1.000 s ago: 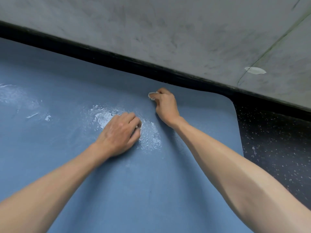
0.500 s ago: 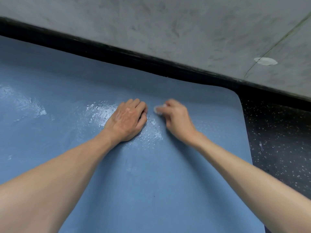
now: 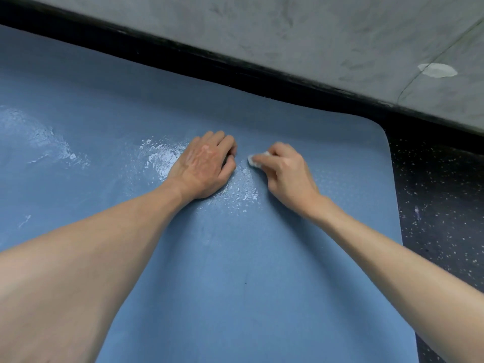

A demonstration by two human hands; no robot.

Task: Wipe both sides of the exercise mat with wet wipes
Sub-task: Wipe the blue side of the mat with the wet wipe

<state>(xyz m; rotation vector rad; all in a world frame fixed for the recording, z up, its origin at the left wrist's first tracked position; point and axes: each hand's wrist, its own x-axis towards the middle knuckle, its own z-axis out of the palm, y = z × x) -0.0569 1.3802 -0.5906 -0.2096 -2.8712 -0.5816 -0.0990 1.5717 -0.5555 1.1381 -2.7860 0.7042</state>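
The exercise mat (image 3: 235, 258) lies on the floor (image 3: 440, 205) at centre frame. A wet wipe (image 3: 255, 160) is pinched by the right hand (image 3: 285, 176). The left hand (image 3: 207, 166) is curled on the mat, contents hidden. Patches could be missed with so small a wad.

Both arms are bare: the left forearm (image 3: 104, 247) and the right forearm (image 3: 392, 258) show uncovered skin from the lower frame edge to the wrists. The back of the left hand (image 3: 207, 166) shows raised tendons and veins running toward the knuckles. The right hand (image 3: 286, 175) looks smoother, with rounded knuckles. Fine hairs may lie along the left forearm, though the blur makes that uncertain.
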